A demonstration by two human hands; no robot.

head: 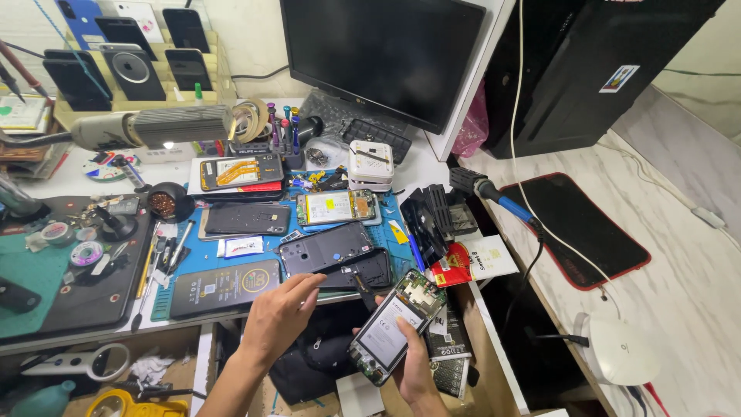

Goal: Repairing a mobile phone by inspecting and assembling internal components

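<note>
Now, left hand (282, 313): fingers curled, reaching at blue mat (201, 259) edge, grasp unclear.
Right hand (413, 363): gripping opened phone (394, 324), just below the mat.

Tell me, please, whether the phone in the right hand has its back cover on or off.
Off: the phone in the right hand shows its bare battery and circuit board.
</note>
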